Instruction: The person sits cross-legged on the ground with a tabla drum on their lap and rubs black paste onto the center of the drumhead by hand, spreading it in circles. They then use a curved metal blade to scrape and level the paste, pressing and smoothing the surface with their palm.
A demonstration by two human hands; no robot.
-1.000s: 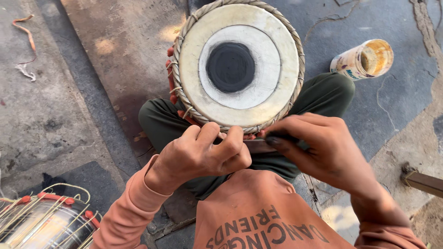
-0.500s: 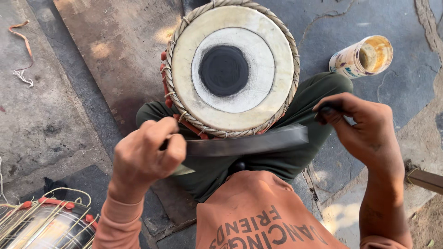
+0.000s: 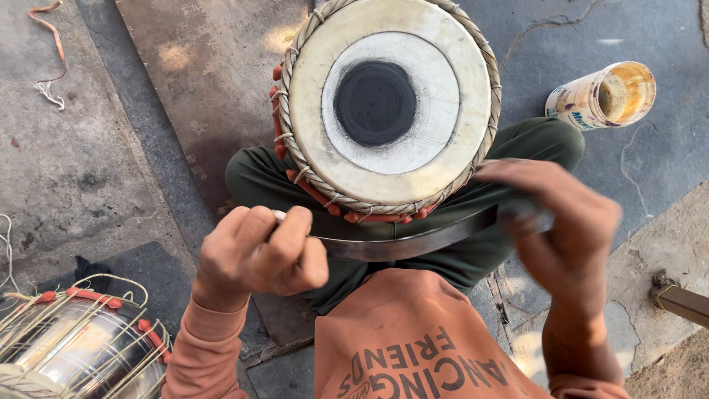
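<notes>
Both hands, left hand (image 3: 258,255) and right hand (image 3: 565,229), stay clamped on the curved blade (image 3: 402,244), now lower below the drum (image 3: 388,103).

Open jar (image 3: 602,96) lay on side on grey floor, upper right, well apart from drum (image 3: 388,107). Cylindrical, mouth facing right, yellowish residue inside. Wrapped in white label (image 3: 572,103) with blue, red and possibly green print; label partly soiled. No signs or screens in view.
</notes>
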